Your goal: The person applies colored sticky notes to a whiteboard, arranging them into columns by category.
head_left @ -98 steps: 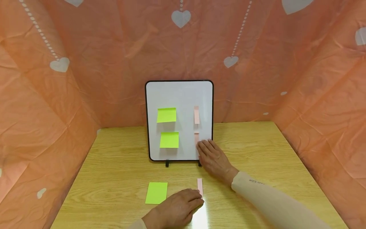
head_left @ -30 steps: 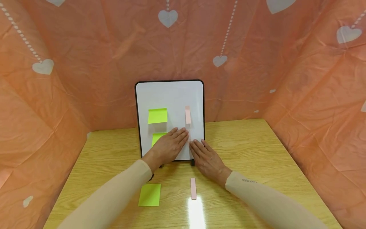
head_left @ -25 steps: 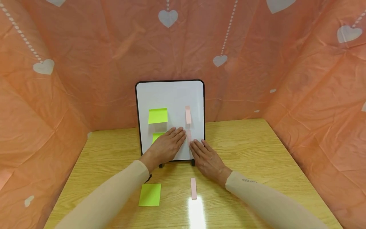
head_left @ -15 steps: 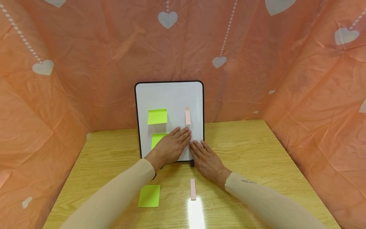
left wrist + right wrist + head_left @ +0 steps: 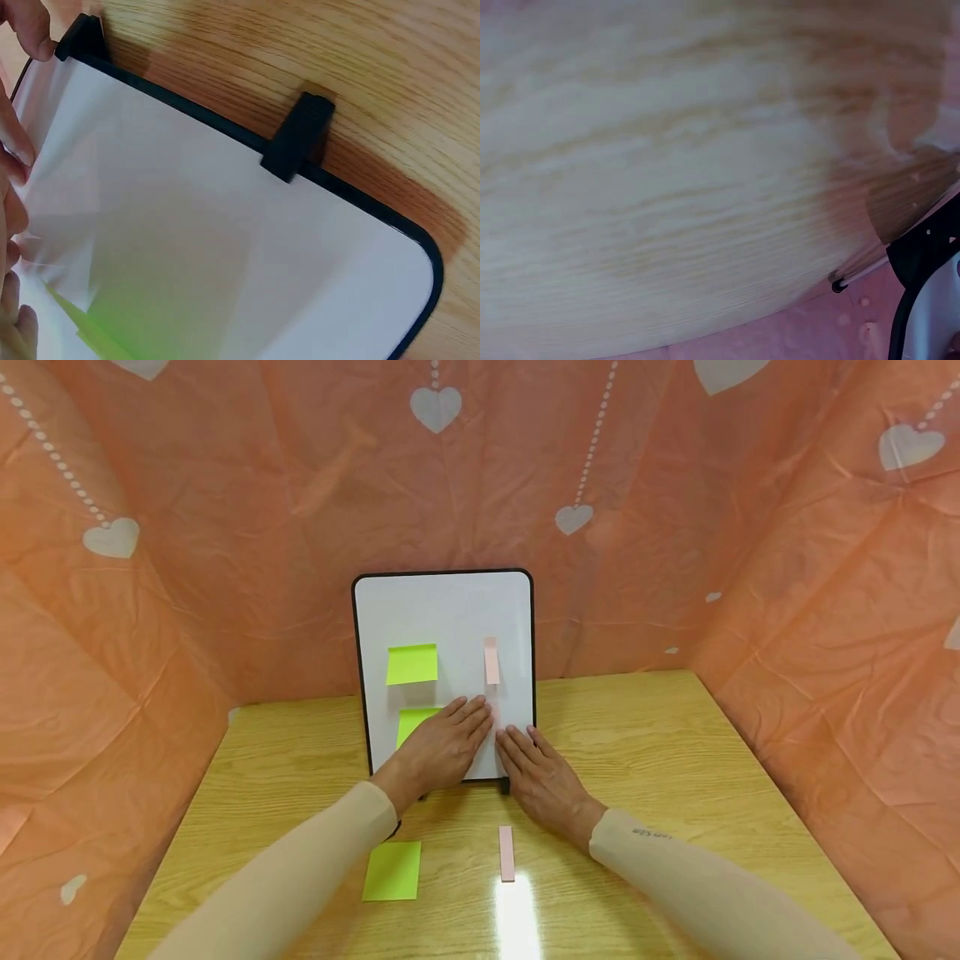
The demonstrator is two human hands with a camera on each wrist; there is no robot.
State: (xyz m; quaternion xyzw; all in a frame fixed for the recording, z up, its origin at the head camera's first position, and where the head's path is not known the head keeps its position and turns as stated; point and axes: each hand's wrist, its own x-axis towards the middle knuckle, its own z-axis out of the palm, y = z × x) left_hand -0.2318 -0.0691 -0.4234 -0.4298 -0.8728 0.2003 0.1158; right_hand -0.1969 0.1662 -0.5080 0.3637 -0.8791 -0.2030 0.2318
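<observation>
A whiteboard (image 5: 442,610) with a black frame stands upright on the table. My left hand (image 5: 442,747) lies with straight fingers over its lower part, fingertips at the lower pink sticky strip (image 5: 495,713), which is mostly covered. The lower green sticky note (image 5: 412,725) is partly behind that hand. My right hand (image 5: 546,781) rests with straight fingers against the board's lower right edge. Above are an upper green note (image 5: 412,664) and an upper pink strip (image 5: 491,661), their lower ends lifting off. In the left wrist view, fingers of both hands show at the left border.
A green sticky note pad (image 5: 392,871) and a narrow pink sticky pad (image 5: 507,854) lie on the wooden table (image 5: 637,743) in front of the board. Black stand feet (image 5: 300,135) hold the board's lower edge. An orange cloth (image 5: 300,568) with white hearts hangs around the table.
My left hand has gone from the pink pad on the table up to the board's lower pink strip, then shifted slightly left and right there. My right hand stays at the board's edge.
</observation>
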